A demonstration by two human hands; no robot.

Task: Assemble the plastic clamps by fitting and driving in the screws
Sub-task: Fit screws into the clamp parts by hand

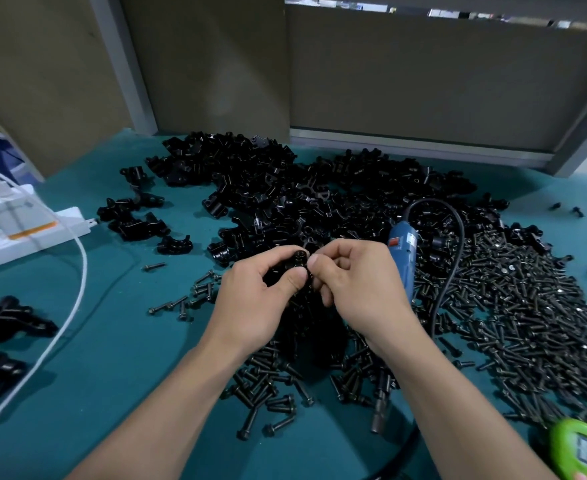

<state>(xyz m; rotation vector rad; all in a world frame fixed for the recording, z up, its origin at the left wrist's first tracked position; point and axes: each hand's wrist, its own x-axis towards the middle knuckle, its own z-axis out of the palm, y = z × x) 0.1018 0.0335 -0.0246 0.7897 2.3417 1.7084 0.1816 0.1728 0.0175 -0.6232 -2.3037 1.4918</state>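
The step in hand is judged to be the fitting of a screw into a clamp (289, 264) by hand, before any driving is done. It is best done with the clamp held still and turned so that its round hole, seen at its top edge, faces the fingers. The screw should be started straight and turned lightly until it catches, so that the plastic is not cross-threaded. Only then should the blue electric screwdriver (403, 252) be taken up.

The clamp is held just above the middle of the frame, between the two hands and touching both. The left hand (261, 292) is curled round it from the left, with the thumb pressed on its front. The right hand (358, 282) is closed at its right side, thumb and forefinger pinched together against the clamp. Whether a screw lies between those fingertips cannot be told, since the spot is hidden.

The screwdriver lies on the green table (112, 358) just right of the right hand. The loose screws (527, 306) are spread over the right of the frame and below the wrists. The heap of clamp parts (268, 188) lies behind the hands, towards the upper middle.
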